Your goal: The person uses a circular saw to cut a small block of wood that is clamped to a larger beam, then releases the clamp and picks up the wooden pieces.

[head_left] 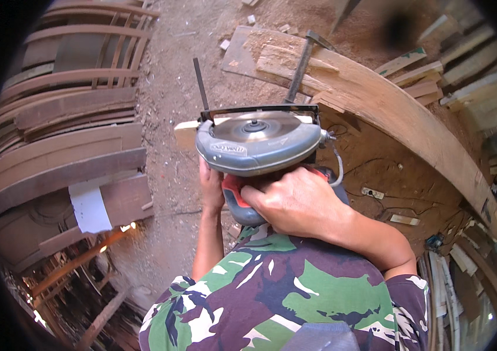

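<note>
My right hand (295, 202) is wrapped round the red and grey handle of a circular saw (254, 153), directly in front of my body. The saw's round blade (269, 124) faces up toward me, partly covered by its grey guard; whether it spins I cannot tell. My left hand (209, 184) reaches up beside the saw's left end, its fingers hidden behind the guard. A pale piece of wood (185, 134) sticks out to the left from under the saw. Beyond the blade runs the dark base plate (260, 109), with a thin dark bar (200, 83) rising at its left.
Curved brown wooden pieces (73, 137) are stacked at the left, with a white sheet (90, 206) on them. A long curved plank (400, 96) arcs along the right, near a metal bar (300, 69). A white power strip (372, 193) and cables lie on the dusty ground among offcuts.
</note>
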